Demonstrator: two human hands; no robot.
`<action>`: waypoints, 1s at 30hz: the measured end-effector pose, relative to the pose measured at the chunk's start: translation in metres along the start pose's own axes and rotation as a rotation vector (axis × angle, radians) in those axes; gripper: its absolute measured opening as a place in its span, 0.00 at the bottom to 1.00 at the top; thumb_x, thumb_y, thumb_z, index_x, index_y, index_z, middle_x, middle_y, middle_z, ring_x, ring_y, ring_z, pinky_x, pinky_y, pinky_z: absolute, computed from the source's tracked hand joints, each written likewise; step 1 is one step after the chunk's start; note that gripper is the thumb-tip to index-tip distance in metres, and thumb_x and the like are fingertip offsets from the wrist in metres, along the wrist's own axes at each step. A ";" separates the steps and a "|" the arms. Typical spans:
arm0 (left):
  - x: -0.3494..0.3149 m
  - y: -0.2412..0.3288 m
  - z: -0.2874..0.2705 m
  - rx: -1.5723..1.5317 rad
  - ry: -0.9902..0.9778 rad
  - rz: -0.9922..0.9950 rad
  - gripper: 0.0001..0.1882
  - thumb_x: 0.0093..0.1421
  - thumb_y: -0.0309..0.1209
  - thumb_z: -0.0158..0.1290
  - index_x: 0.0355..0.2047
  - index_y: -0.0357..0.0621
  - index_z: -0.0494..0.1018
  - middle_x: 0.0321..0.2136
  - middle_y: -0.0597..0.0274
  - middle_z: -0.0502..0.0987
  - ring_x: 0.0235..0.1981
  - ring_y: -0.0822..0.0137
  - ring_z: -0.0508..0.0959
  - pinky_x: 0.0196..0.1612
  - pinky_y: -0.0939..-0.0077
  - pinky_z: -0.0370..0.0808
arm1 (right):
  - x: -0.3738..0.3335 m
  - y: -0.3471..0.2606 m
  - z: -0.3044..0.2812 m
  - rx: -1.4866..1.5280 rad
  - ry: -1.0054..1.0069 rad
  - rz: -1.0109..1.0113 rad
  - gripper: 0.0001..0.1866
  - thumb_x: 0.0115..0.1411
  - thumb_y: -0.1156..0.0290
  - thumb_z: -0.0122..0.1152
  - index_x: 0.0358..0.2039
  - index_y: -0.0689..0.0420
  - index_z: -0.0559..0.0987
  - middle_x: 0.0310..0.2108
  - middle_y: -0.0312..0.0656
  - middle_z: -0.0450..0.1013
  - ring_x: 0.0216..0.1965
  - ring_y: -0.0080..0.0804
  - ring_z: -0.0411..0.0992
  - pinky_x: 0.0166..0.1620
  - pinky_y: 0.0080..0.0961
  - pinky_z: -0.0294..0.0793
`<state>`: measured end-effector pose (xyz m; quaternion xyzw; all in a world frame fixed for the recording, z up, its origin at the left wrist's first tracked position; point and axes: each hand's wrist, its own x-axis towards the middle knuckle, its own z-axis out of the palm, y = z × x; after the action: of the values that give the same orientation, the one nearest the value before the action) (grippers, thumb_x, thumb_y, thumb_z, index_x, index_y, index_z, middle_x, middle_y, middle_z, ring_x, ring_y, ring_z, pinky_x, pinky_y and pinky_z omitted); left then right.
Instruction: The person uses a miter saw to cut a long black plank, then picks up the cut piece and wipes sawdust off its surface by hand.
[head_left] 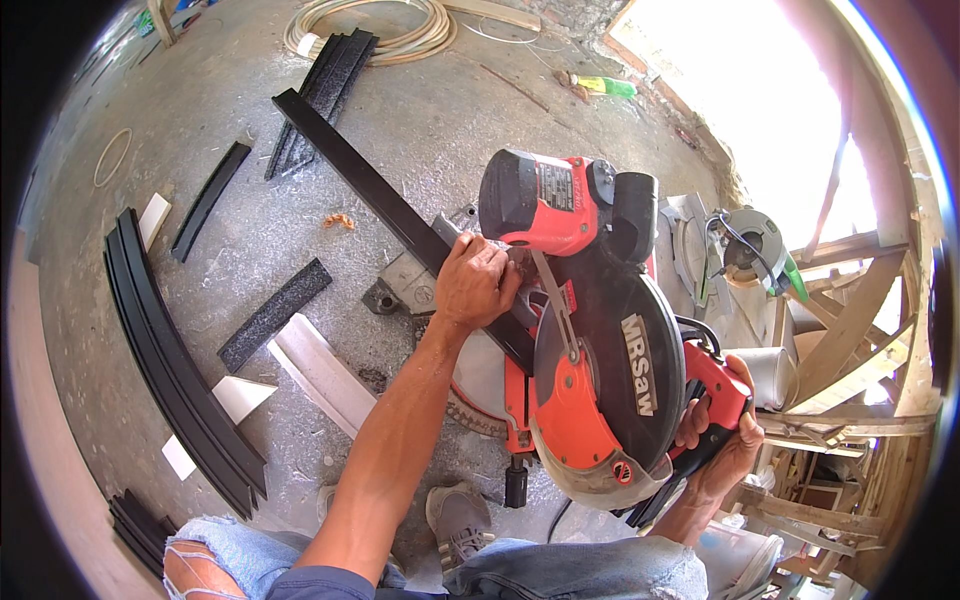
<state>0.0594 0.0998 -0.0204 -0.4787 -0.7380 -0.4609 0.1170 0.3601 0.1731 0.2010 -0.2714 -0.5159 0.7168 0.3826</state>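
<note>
A red and black miter saw (pixel 607 300) stands on the floor before me, its round blade guard tilted toward my right. My right hand (pixel 722 430) is wrapped round the saw's red and black handle (pixel 718 385). A long black grooved strip (pixel 365 185) lies across the saw's table, slanting away to the far left. My left hand (pixel 478 283) is closed over this strip beside the saw's motor, with its fingertips partly hidden. The strip's near end runs in under the saw head, where the blade is covered by the guard.
Black moulding lengths (pixel 165 350) and a white moulding piece (pixel 318 365) lie at the left. A coiled hose (pixel 400 35) sits at the far side, near a green bottle (pixel 605 86). Another power saw (pixel 750 245) and stacked timber (pixel 850 320) stand at the right.
</note>
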 end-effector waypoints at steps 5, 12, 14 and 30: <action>0.001 0.000 0.000 0.007 0.009 0.004 0.06 0.59 0.29 0.58 0.28 0.39 0.77 0.29 0.55 0.80 0.37 0.55 0.80 0.57 0.57 0.68 | 0.000 -0.001 0.001 0.000 -0.004 0.001 0.40 0.64 0.55 0.59 0.69 0.66 0.59 0.21 0.49 0.69 0.16 0.34 0.68 0.20 0.29 0.70; 0.000 -0.001 0.001 0.000 0.010 0.012 0.06 0.60 0.30 0.58 0.29 0.39 0.78 0.29 0.55 0.80 0.37 0.56 0.80 0.56 0.57 0.68 | -0.001 -0.001 0.001 0.008 0.004 0.003 0.40 0.64 0.55 0.59 0.69 0.66 0.60 0.22 0.49 0.69 0.16 0.34 0.68 0.19 0.30 0.70; 0.001 -0.001 0.001 0.006 0.011 0.014 0.07 0.60 0.30 0.58 0.29 0.39 0.78 0.29 0.55 0.80 0.37 0.56 0.80 0.56 0.57 0.68 | 0.000 -0.001 0.001 0.011 0.001 0.006 0.40 0.64 0.55 0.59 0.69 0.66 0.60 0.22 0.49 0.69 0.16 0.34 0.68 0.19 0.30 0.70; -0.001 -0.003 -0.001 0.021 -0.035 0.031 0.08 0.60 0.31 0.58 0.29 0.39 0.77 0.29 0.54 0.81 0.38 0.56 0.81 0.57 0.55 0.68 | 0.000 0.000 -0.002 -0.009 -0.026 -0.005 0.39 0.65 0.56 0.58 0.69 0.67 0.59 0.22 0.50 0.71 0.16 0.33 0.70 0.21 0.29 0.73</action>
<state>0.0567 0.0985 -0.0222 -0.4970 -0.7373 -0.4427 0.1163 0.3618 0.1738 0.2002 -0.2624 -0.5250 0.7168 0.3764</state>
